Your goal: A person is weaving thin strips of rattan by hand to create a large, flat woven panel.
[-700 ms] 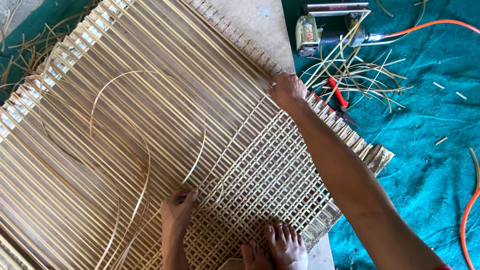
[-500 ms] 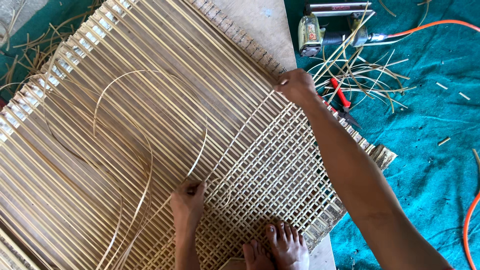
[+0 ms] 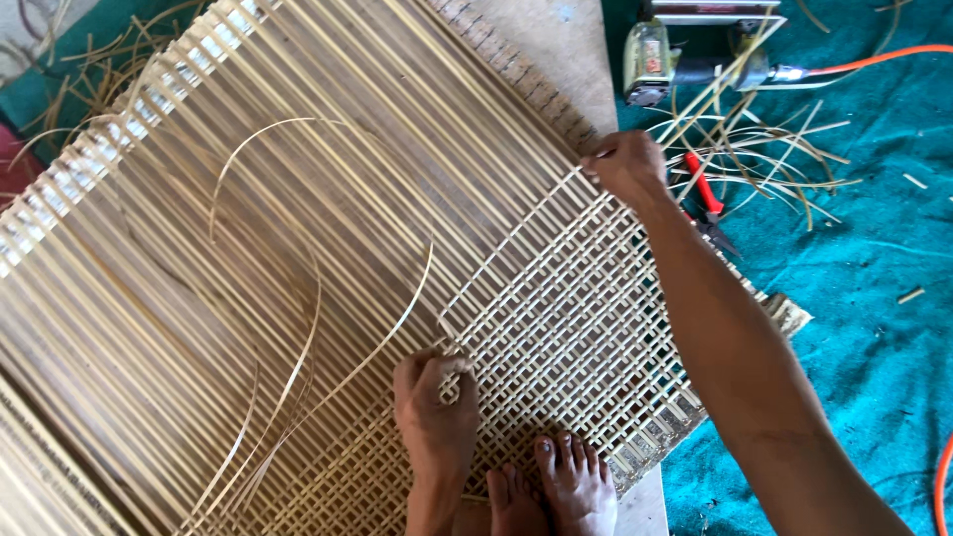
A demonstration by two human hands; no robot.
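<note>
Open unwoven slats point(image 3: 248, 258) left of both hands leave free passage; red pliers point(image 3: 703, 189), loose strips point(image 3: 764, 149) and power tool point(image 3: 685, 50) crowd the right edge.

Teal cloth point(image 3: 874, 298) spread over the floor along the right edge, littered with loose cane offcuts point(image 3: 764, 149). Red-handled pliers point(image 3: 703, 189) among them. Near the top edge, a power tool point(image 3: 685, 55) with an orange hose point(image 3: 874, 58) trailing right. Top left corner, more scattered strips point(image 3: 89, 69). Soft daylight, faint shadows.
</note>
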